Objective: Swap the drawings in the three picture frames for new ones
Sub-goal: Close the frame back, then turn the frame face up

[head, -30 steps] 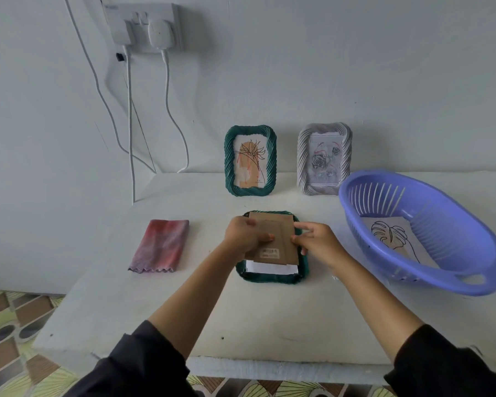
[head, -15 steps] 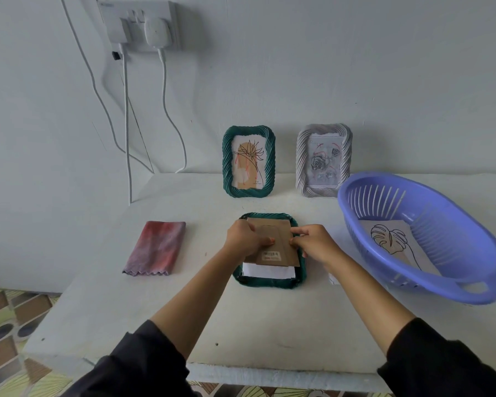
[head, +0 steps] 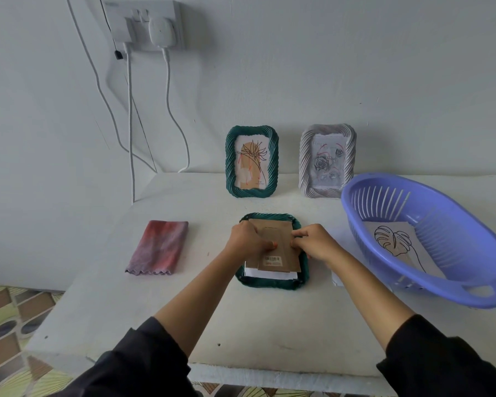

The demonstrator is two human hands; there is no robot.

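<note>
Head view: a green picture frame [head: 272,282] lies face down at the middle of the table [head: 184,310]. Its brown cardboard backing [head: 279,250] sits on top, with a white sheet [head: 257,273] showing at the near edge. The left hand [head: 245,239] grips the backing's left side with curled fingers. The right hand [head: 315,243] pinches its right edge.

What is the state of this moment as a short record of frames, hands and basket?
Upright at back: standing green frame, white frame, both with drawings
Face down on table: flat green frame, backing board on top, white paper beneath
Left hand: grips board's left edge
Right hand: pinches board's right edge
Purple basket: holds leaf drawing
Cloth: folded, left of flat frame
</note>
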